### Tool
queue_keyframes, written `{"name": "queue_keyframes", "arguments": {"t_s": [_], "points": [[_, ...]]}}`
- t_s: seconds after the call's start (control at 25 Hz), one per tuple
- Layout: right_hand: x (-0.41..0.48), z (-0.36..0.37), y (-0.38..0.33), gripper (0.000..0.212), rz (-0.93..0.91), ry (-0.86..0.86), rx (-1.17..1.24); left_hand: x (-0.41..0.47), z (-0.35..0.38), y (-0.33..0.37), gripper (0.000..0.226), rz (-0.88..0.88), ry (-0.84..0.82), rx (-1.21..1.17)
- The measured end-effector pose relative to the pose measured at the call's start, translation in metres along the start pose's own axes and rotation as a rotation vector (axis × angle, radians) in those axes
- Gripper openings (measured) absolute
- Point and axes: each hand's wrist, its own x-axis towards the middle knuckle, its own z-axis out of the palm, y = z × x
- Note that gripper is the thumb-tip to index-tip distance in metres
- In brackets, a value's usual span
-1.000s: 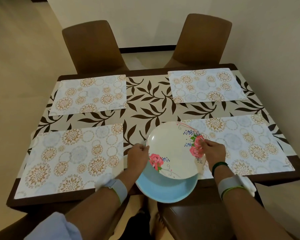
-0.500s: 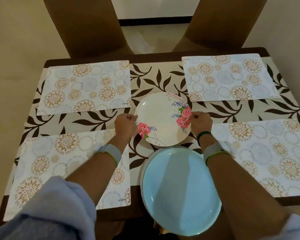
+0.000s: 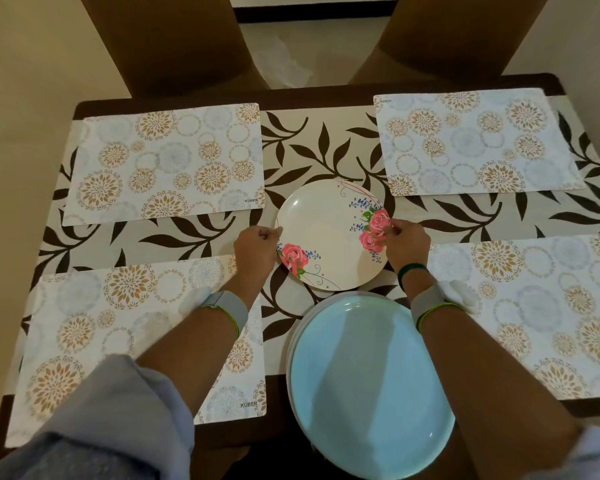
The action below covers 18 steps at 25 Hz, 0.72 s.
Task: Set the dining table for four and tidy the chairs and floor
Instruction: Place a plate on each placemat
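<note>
The table (image 3: 326, 97) fills your view under a leaf-print cloth (image 3: 326, 150), with the left chair (image 3: 167, 43) and right chair (image 3: 458, 36) drawn up at its far side. Four mats mark the places: the far left mat (image 3: 163, 161), far right mat (image 3: 475, 140), near left mat (image 3: 129, 341) and near right mat (image 3: 541, 306). None carries a plate yet, so you are early in the setting.

The blue plates (image 3: 371, 382) sit stacked at the near edge between the two near mats and appear to overhang it. Mind your arms around them, since a nudge could tip them off.

The floral plate (image 3: 329, 237) is at the middle of the table, on the cloth between all four mats and just beyond the blue plates. Whether it rests flat or hangs just clear of the cloth, you cannot tell from here.

Your left hand (image 3: 257, 251) pinches its left rim and your right hand (image 3: 406, 247) pinches its right rim, fingers curled over the edge.

Expect the plate to be stiff, fairly light, glossy and therefore slick, and likely to chip or crack if dropped. Hold it as you do now, at opposite rims with thumbs on top and fingers beneath, and set it down flat, not sliding it over a mat's edge
</note>
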Motion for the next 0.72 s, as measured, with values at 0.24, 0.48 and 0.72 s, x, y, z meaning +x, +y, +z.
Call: {"name": "queue_keyframes", "arguments": {"t_s": [0.24,0.48,0.72], "points": [[-0.037,-0.018,0.029,0.024,0.023,0.003,0.002,-0.062,-0.013,-0.003,0.029,0.077,0.024,0.111],[-0.118,-0.067,0.073,0.042,-0.030,-0.017,0.022,-0.157,-0.015,-0.026,0.021,0.148,-0.066,0.181],[-0.181,-0.098,0.128,0.042,0.045,-0.108,-0.153,-0.246,-0.021,-0.060,0.044,0.080,-0.001,0.165]]}}
